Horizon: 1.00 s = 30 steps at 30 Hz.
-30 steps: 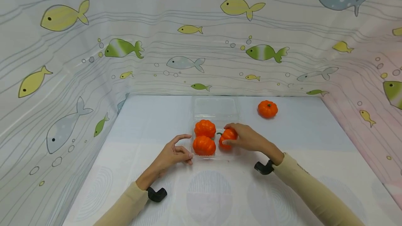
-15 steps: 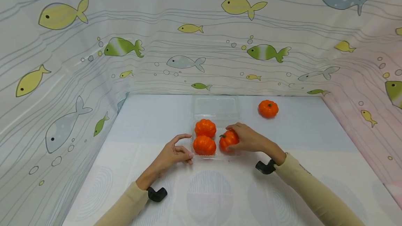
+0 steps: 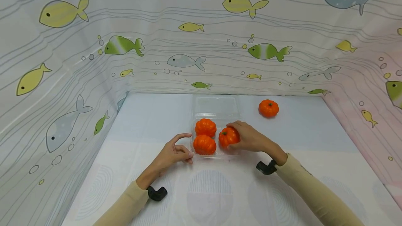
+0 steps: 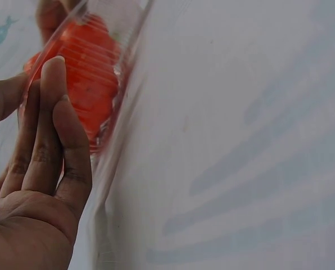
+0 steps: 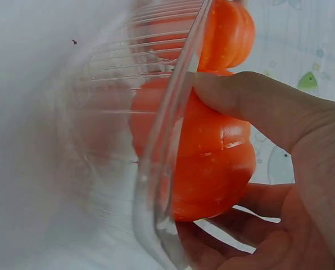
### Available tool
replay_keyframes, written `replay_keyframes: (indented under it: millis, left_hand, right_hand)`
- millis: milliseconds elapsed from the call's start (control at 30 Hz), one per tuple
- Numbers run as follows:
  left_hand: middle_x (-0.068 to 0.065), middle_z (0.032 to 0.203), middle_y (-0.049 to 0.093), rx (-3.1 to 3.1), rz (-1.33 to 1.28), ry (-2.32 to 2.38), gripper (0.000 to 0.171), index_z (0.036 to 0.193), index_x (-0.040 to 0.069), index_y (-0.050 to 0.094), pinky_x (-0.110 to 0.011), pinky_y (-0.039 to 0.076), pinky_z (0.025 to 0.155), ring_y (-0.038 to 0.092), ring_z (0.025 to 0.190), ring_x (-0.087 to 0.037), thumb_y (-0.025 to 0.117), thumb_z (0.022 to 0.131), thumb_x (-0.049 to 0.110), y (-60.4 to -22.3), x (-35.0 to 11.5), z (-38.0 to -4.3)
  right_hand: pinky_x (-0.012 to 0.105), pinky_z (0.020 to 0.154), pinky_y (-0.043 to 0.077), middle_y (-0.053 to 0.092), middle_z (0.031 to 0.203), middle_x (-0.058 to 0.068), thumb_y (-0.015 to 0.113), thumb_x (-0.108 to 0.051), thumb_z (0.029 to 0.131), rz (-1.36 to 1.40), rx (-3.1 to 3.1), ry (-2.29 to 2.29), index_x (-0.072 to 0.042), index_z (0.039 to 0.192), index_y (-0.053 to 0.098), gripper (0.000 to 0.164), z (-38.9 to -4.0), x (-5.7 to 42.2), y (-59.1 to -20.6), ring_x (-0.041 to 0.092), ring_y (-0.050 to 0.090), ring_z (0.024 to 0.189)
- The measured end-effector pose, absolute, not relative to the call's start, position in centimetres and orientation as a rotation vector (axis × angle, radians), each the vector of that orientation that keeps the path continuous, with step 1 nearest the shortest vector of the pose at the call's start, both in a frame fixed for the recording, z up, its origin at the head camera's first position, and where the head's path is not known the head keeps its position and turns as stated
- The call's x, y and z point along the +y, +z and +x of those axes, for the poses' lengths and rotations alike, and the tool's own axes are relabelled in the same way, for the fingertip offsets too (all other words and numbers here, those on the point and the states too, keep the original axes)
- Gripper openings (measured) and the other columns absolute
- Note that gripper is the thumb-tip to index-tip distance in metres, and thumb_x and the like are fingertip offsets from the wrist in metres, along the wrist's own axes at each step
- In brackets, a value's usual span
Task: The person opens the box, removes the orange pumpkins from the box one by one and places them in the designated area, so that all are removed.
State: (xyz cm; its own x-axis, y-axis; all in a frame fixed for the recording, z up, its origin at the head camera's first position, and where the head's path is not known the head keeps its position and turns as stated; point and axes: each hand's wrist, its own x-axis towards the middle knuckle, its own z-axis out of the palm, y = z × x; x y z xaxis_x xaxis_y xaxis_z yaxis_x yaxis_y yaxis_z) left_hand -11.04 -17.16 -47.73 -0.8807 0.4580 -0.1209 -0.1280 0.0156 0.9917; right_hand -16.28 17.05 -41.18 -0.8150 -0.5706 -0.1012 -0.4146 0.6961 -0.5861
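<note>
A clear plastic clamshell box lies open on the table, its lid flat toward the back. Two orange toy pumpkins sit in its left half, one at the back and one at the front. My right hand grips a third pumpkin inside the tray's right side; the right wrist view shows thumb and fingers curled round this pumpkin behind the tray wall. My left hand touches the box's left front edge, fingers lying straight against the wall.
A fourth orange pumpkin sits alone on the table at the back right. A fish-patterned curtain walls the table on the left, back and right. The tabletop is pale with a faint print.
My right hand has turned its pumpkin from lying stem-left to stem-up and shifted it slightly toward the back inside the tray. The left hand has stayed in place.
</note>
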Motion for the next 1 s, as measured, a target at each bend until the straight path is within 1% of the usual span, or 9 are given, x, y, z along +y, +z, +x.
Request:
replay_keyframes:
  millis: [100, 233, 467, 633, 900, 1000]
  left_hand:
    - [-0.034, 0.100, 0.069, 1.885, 0.334, 1.922, 0.075, 0.156, 0.012, 0.035, -0.045, 0.060, 0.085, 0.074, 0.081, -0.039, 0.077, 0.094, 0.009, -47.7, -17.2, -11.0]
    - [-0.036, 0.101, 0.069, 1.882, 0.329, 1.925, 0.075, 0.155, 0.012, 0.036, -0.045, 0.060, 0.085, 0.074, 0.081, -0.040, 0.077, 0.093, 0.009, -47.6, -17.1, -11.0]
    - [-0.035, 0.101, 0.069, 1.886, 0.324, 1.923, 0.074, 0.155, 0.013, 0.036, -0.045, 0.060, 0.085, 0.074, 0.081, -0.039, 0.077, 0.094, 0.009, -47.5, -17.0, -10.9]
    - [-0.036, 0.101, 0.069, 1.896, 0.332, 1.918, 0.074, 0.155, 0.012, 0.036, -0.044, 0.060, 0.085, 0.074, 0.082, -0.041, 0.077, 0.094, 0.008, -47.5, -17.1, -10.9]
    - [-0.036, 0.101, 0.068, 1.900, 0.335, 1.917, 0.074, 0.155, 0.012, 0.035, -0.044, 0.060, 0.086, 0.073, 0.082, -0.042, 0.077, 0.094, 0.009, -47.5, -17.0, -10.9]
    - [-0.036, 0.101, 0.068, 1.899, 0.339, 1.918, 0.074, 0.156, 0.012, 0.035, -0.044, 0.059, 0.086, 0.073, 0.082, -0.042, 0.077, 0.094, 0.009, -47.6, -17.0, -11.0]
  right_hand:
    - [0.053, 0.101, 0.051, 0.055, 0.143, 0.016, 0.086, -0.023, 0.084, -0.800, 2.648, -0.849, -0.001, 0.145, 0.051, 0.073, -16.3, 17.2, -41.1, 0.035, 0.052, 0.128]
    - [0.053, 0.103, 0.050, 0.055, 0.145, 0.014, 0.087, -0.025, 0.084, -0.795, 2.660, -0.912, -0.004, 0.147, 0.051, 0.075, -16.4, 17.4, -41.2, 0.034, 0.052, 0.131]
    - [0.052, 0.102, 0.051, 0.056, 0.145, 0.010, 0.089, -0.025, 0.083, -0.810, 2.694, -1.058, -0.006, 0.147, 0.052, 0.076, -16.3, 17.8, -41.0, 0.028, 0.058, 0.122]
    - [0.053, 0.104, 0.049, 0.056, 0.146, 0.009, 0.090, -0.021, 0.082, -0.811, 2.690, -1.141, -0.007, 0.146, 0.052, 0.076, -16.2, 18.1, -41.0, 0.030, 0.057, 0.127]
    - [0.050, 0.105, 0.049, 0.054, 0.148, 0.008, 0.090, -0.026, 0.083, -0.819, 2.694, -1.212, -0.009, 0.149, 0.050, 0.079, -16.2, 18.7, -41.5, 0.028, 0.055, 0.131]
    - [0.048, 0.105, 0.049, 0.055, 0.148, 0.009, 0.090, -0.024, 0.082, -0.834, 2.709, -1.228, -0.008, 0.149, 0.050, 0.079, -16.3, 18.8, -41.6, 0.028, 0.054, 0.132]
